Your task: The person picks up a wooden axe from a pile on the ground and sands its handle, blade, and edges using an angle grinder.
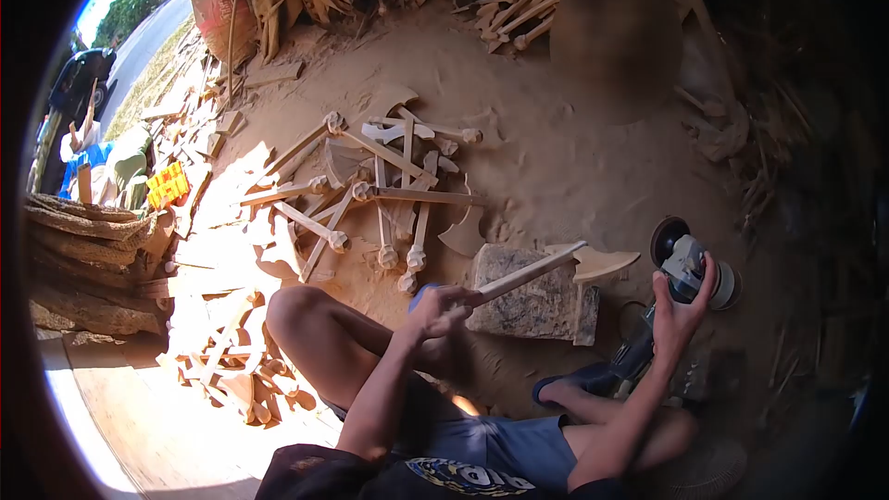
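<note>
My left hand is closed around the handle of a wooden axe, which points away to the right. Its pale, curved blade sticks out past the far end of the handle. Beneath the axe stands a worn wooden block, and the handle crosses above its top; whether they touch I cannot tell. On the right, my right hand grips an angle grinder near its head. The grinder's dark round disc faces up and away, apart from the axe blade.
Several carved wooden axes lie heaped on the dusty ground ahead. More wooden pieces are piled beside my left knee, and others at the back. A red sack stands far left, stacked brown sacks nearer. Scraps line the right side.
</note>
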`<state>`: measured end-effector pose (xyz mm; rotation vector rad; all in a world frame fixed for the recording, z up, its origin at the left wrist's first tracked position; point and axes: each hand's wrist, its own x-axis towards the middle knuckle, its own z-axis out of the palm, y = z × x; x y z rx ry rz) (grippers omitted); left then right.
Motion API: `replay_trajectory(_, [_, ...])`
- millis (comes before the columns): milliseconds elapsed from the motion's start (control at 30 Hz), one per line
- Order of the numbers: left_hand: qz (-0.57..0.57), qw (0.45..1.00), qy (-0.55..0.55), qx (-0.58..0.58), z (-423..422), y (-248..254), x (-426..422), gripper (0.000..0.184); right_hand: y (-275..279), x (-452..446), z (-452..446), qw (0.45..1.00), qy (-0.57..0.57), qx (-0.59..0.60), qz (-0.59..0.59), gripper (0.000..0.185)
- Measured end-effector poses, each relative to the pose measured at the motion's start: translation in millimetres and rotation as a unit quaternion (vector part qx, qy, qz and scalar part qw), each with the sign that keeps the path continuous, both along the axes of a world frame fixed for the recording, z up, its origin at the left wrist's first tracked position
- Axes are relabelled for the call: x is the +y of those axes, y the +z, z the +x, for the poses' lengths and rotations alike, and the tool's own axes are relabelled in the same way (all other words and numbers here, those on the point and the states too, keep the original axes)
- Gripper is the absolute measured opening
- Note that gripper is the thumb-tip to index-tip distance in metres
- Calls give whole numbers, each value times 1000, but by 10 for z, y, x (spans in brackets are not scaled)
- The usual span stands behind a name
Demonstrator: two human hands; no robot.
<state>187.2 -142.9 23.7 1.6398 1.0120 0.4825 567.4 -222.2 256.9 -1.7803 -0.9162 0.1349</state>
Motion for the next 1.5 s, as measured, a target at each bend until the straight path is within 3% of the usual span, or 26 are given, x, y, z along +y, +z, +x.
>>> replay_trajectory(33, [-108,993,44,-17,55,55,-13,51,-20,-71,91,999,-1,-22,23,79])
replay_trajectory(67, [-180,963,96,-179,113,178,-29,47,90,-115,35,1000,-8,-13,27,79])
replay_trajectory(100, [-253,932,89,-245,86,118,13,38,211,-174,-24,999,-18,-7,29,79])
replay_trajectory(133, [-249,929,47,-269,58,-125,31,33,226,-216,-26,999,-8,-14,30,79])
replay_trajectory(200, [-563,754,-57,-334,-53,-319,141,27,133,-284,69,999,17,-40,26,80])
replay_trajectory(233, [-498,840,31,-211,29,-311,71,31,136,-275,-8,999,23,-41,21,81])
replay_trajectory(267, [-350,923,-6,-162,37,-278,15,33,85,-263,-54,998,41,-48,9,82])
replay_trajectory(333, [-271,959,33,-77,62,-331,-52,39,-66,-251,-163,996,80,-22,-29,83])
replay_trajectory(400, [-365,918,158,2,85,-562,-64,48,-275,-208,-317,989,125,53,-65,83])
replay_trajectory(433, [-383,899,208,45,87,-605,-80,52,-411,-182,-397,985,155,1,-72,83])
replay_trajectory(500, [-312,903,248,160,198,-521,-108,56,-664,-130,-605,967,229,48,-104,85])
replay_trajectory(533, [-291,901,285,149,207,-730,-144,61,-854,-116,-707,958,258,57,-111,84])
replay_trajectory(633, [-267,889,307,211,298,-395,-153,64,-1159,-113,-1068,927,326,57,-176,85])
replay_trajectory(667, [-254,890,317,207,322,-348,-185,64,-1192,-123,-1176,910,326,51,-252,87])
replay_trajectory(767, [-225,891,346,191,340,-317,-194,61,-1408,-116,-1451,895,358,44,-263,87])
replay_trajectory(867, [-227,883,373,171,364,-312,-205,57,-1304,-60,-1590,862,349,1,-367,89])
replay_trajectory(1067, [-176,886,400,155,425,-279,-245,51,-1291,22,-1651,861,350,2,-370,90])
replay_trajectory(1200, [-167,895,382,156,409,-377,-250,48,-1211,39,-1687,828,333,-32,-451,91])
replay_trajectory(1267, [-179,901,364,150,399,-101,-203,46,-1211,47,-1697,813,324,-60,-479,92])
replay_trajectory(1367, [-225,902,344,131,388,8,-146,45,-1237,25,-1669,814,314,-83,-481,92])
replay_trajectory(1500, [-191,906,334,178,375,-194,-123,45,-1324,4,-1534,843,274,-42,-460,91])
